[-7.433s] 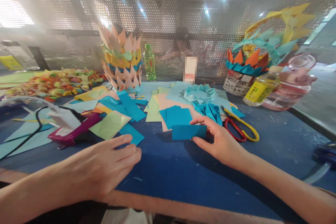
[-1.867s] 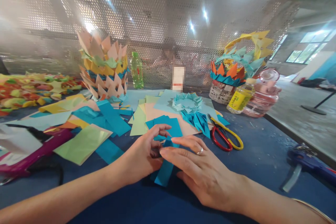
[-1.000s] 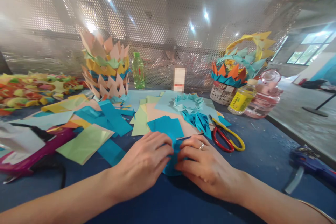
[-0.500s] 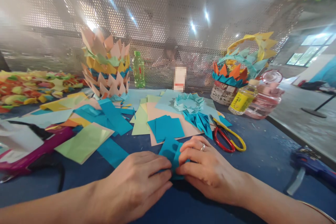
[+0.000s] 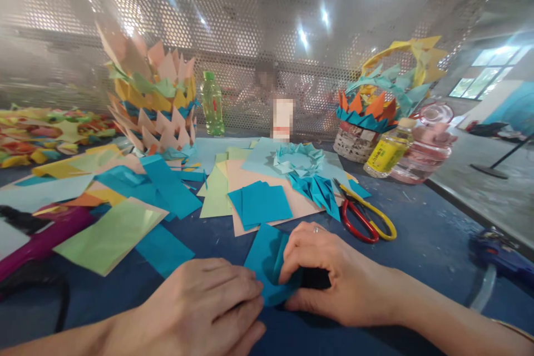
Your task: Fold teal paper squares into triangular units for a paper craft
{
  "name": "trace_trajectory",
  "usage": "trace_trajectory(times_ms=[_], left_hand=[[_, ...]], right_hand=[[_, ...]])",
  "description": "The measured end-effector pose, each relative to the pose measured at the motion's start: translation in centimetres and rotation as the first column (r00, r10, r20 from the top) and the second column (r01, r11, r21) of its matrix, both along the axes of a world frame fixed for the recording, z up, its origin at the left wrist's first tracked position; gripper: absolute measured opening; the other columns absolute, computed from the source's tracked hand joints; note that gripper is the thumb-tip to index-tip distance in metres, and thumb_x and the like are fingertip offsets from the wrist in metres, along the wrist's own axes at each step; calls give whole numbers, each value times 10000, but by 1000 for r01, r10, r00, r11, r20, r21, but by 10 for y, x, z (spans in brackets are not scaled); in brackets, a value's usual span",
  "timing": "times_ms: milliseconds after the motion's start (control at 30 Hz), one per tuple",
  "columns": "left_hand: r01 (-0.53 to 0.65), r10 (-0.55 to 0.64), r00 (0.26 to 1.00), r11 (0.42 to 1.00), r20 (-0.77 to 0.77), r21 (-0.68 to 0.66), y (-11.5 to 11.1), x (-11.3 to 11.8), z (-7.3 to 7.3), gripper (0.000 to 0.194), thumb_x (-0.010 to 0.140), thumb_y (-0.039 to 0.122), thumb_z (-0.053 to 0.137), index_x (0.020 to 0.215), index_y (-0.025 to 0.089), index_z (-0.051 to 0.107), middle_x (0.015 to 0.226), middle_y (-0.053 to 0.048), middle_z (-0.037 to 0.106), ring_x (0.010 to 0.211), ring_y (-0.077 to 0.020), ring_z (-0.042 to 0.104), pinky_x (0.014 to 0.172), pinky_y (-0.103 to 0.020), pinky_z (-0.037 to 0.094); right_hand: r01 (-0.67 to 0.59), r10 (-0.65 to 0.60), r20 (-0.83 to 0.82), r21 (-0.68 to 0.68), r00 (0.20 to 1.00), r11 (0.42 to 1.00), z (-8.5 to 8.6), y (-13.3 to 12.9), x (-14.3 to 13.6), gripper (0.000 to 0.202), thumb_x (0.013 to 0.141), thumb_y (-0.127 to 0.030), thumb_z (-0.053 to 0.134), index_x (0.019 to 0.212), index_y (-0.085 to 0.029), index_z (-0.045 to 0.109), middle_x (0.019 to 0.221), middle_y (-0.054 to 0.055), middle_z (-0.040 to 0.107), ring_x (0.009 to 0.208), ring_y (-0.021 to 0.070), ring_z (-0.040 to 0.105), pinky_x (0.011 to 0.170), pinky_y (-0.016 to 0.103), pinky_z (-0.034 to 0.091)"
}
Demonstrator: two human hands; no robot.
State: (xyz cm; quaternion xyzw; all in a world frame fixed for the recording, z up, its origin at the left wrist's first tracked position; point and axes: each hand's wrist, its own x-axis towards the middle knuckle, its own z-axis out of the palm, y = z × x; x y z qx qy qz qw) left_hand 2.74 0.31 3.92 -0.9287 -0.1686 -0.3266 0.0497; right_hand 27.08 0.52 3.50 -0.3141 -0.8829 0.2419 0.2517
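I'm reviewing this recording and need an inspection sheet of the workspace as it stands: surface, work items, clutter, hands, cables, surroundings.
Surface: blue tabletop, a few pale specks toward the right.
Work items: partly folded blue paper; stack of blue squares beyond it; folded blue pieces beside the scissors.
Clutter: loose coloured papers; magenta tool at left; blue tool at right.
Left hand: fingertips at the blue paper's left side.
Right hand: fingers at the folded part; firmness of grip cannot be told.
Cables: black cable near the magenta tool, only partly in view.
Surroundings: perforated screen behind; green bottle before it.
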Motion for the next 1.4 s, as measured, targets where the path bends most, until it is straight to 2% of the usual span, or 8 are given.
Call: trace_trajectory(times_ms=[267,400,567,667,833,1000,1200,1400], left_hand=[[74,-77,996,996,54,43,10,-1,-16,309,1025,205,397,894,203,678,802,-8,763,610,-130,669,537,-263,504],[62,-64,997,997,52,46,9,-1,-14,328,1039,220,377,898,216,672,814,0,761,617,-130,666,539,-260,505],[31,-31,1000,1000,-3,-5,3,-3,-7,313,1032,204,398,902,217,682,808,-5,758,649,-140,687,560,-269,527],[-1,0,1000,999,-28,-39,2,-3,-8,301,1026,198,418,897,216,690,815,-11,760,679,-148,700,590,-275,551],[87,-86,995,996,51,-15,7,-1,-12,361,1034,212,372,836,211,674,748,-8,743,571,-136,655,504,-271,517],[35,-35,999,999,-30,-20,7,0,-7,386,1056,214,359,828,204,670,838,-8,767,645,-135,683,590,-257,527],[87,-88,996,996,-32,-32,9,1,-6,433,1068,255,314,836,209,676,750,-9,726,580,-133,642,538,-264,494],[19,-22,994,999,-104,-30,5,3,2,493,1080,256,260,847,228,693,757,-2,707,617,-139,641,595,-265,509]], right_hand=[[134,-143,-87,-107,986,985,-7,2,-4,181,888,-289,746,759,-182,677,761,-20,658,783,126,581,757,256,445],[267,-271,-18,-128,962,955,-8,-3,-10,221,847,-255,778,693,-187,635,723,-38,634,767,130,559,726,264,416],[348,-344,53,-107,937,931,-5,-8,-16,228,801,-175,786,669,-182,600,712,-35,623,748,139,555,715,281,404],[362,-356,77,-93,931,927,-4,-8,-18,225,793,-153,781,672,-183,593,714,-38,621,739,138,556,717,287,400],[360,-353,81,-90,932,929,-5,-7,-19,230,789,-151,773,668,-189,581,711,-40,620,742,142,552,714,290,397],[347,-343,55,-97,938,933,-7,-7,-17,231,793,-147,766,671,-185,573,710,-45,609,738,136,541,721,292,388],[343,-338,62,-116,939,932,-7,-7,-16,229,804,-158,765,686,-185,570,725,-42,605,757,140,540,726,292,384],[365,-362,51,-149,931,919,-6,-8,-17,213,776,-130,774,733,-194,576,750,-42,602,777,148,540,741,299,391]])
